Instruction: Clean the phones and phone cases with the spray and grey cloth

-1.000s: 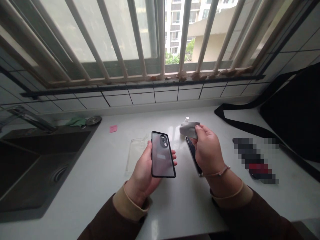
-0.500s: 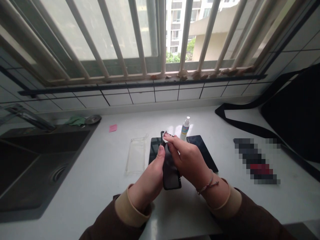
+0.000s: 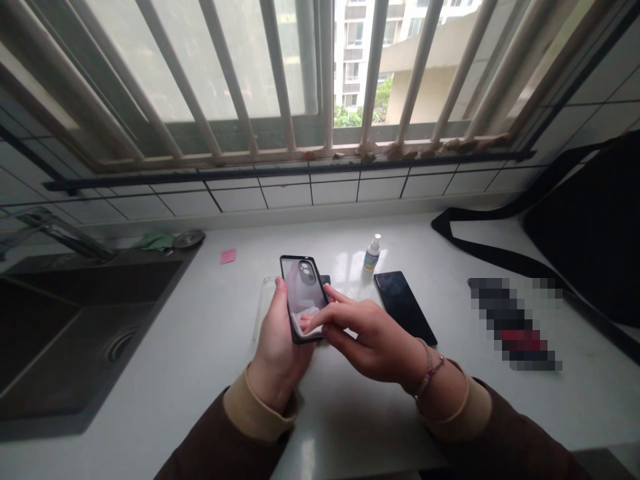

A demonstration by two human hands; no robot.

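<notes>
Gripping the black-rimmed phone case (image 3: 307,290) in the left hand (image 3: 276,343) at mid-frame, tilted above the counter (image 3: 200,320), and holding a pale cloth (image 3: 311,311) in the right hand (image 3: 369,339), pressed against the lower end. Apparently at a wiping step, calling next, by the look of it, for a steady left hold and even right-hand pressure. Farther out, near a white spray bottle (image 3: 371,255) and dark flat device (image 3: 406,308) right of centre, partly hiding a clear case (image 3: 265,297) left of centre.

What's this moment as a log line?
left hand: holds phone case; right hand: presses cloth to its near end; spray bottle: upright on counter
</notes>
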